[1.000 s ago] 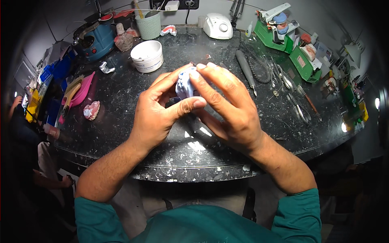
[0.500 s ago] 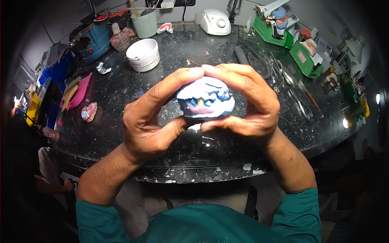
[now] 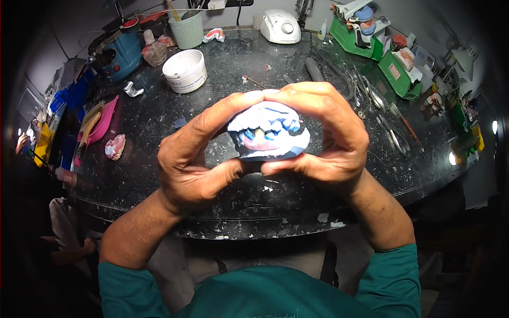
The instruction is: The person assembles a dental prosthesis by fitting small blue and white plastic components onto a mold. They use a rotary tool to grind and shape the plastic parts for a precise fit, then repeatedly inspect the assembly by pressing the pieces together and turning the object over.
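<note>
A pale bluish-white plaster dental cast (image 3: 275,142) is held up above the bench in front of me. Its upper and lower halves sit together, with blue and yellowish teeth over a pink gum area on the front of the lower half. My left hand (image 3: 193,146) grips the cast from the left, fingers over the top and thumb under the base. From the right, my right hand (image 3: 331,132) holds it in the same way, the fingertips of both hands meeting on top. A dark gap shows between the halves at the right side. The back of the cast is hidden.
On the black, speckled bench (image 3: 238,204) stand a white tub (image 3: 185,79), a pink dustpan (image 3: 106,124) with a brush, and a small pink-and-white cast (image 3: 115,147). Metal hand tools (image 3: 391,135) lie right. Green boxes (image 3: 400,77) and a white control unit (image 3: 281,27) stand behind.
The cast has tilted slightly in my hands, so its teeth and the gap at the right side show more plainly. Both hands keep their grip.
</note>
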A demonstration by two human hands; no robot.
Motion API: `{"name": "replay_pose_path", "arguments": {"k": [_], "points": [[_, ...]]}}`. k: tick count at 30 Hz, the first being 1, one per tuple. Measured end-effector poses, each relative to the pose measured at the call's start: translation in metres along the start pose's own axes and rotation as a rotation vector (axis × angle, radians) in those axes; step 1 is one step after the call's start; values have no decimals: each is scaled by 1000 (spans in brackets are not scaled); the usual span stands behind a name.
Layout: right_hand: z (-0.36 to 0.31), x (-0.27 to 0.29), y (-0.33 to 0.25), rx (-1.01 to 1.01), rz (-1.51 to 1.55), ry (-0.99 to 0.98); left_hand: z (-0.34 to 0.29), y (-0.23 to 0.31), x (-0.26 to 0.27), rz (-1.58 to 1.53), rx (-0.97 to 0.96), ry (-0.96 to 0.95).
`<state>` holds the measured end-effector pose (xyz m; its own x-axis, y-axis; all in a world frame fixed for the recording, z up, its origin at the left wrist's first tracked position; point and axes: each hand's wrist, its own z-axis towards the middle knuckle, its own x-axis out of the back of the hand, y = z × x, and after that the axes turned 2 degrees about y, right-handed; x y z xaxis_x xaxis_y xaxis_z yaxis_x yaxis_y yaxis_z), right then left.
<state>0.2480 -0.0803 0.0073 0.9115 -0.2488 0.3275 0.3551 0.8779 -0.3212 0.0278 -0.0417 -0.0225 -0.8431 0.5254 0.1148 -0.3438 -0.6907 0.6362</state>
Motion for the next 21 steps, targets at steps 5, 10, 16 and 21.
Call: {"name": "replay_pose_path", "arguments": {"k": [5,10,16,21], "points": [[0,4,-1,33,-56,-102,0,3,1,61,-4,16],[-1,-3,-1,7,58,18,2,8,-2,136,-2,5],[-6,-3,1,-79,92,11,7,12,-4,214,-27,-22],[-6,-3,4,-9,47,6,7,9,3,307,-116,-55]]}}
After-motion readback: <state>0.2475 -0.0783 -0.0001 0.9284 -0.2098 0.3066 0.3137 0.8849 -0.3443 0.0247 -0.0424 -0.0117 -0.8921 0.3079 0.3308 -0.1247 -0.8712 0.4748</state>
